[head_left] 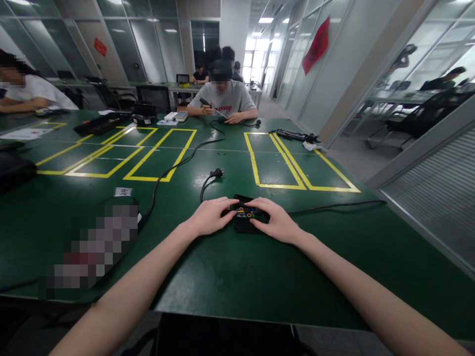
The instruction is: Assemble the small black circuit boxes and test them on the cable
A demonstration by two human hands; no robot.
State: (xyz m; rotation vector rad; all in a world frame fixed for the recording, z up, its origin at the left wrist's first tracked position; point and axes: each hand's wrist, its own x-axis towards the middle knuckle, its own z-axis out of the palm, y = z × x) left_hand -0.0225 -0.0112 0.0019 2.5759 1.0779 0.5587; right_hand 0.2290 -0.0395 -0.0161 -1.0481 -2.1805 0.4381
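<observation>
A small black device (247, 226) with an open casing lies on the green table, showing a circuit board and orange-ringed parts inside. My left hand (212, 216) touches its left side, thumb and fingertips curved round the edge. From the right, my right hand (275, 217) rests its fingers and thumb on the device. Dark cables leave the device on both sides, partly hidden behind my hands. A black plug (217, 173) lies on the table just beyond my left hand, its cord curving back toward that hand.
The green table (222, 287) has yellow tape rectangles. A pixelated object (100, 247) lies at the left, with a long black cable (185, 159) beside it. A folded black tripod-like item (297, 136) lies far right. Across the table sits a person (222, 96) holding a screwdriver.
</observation>
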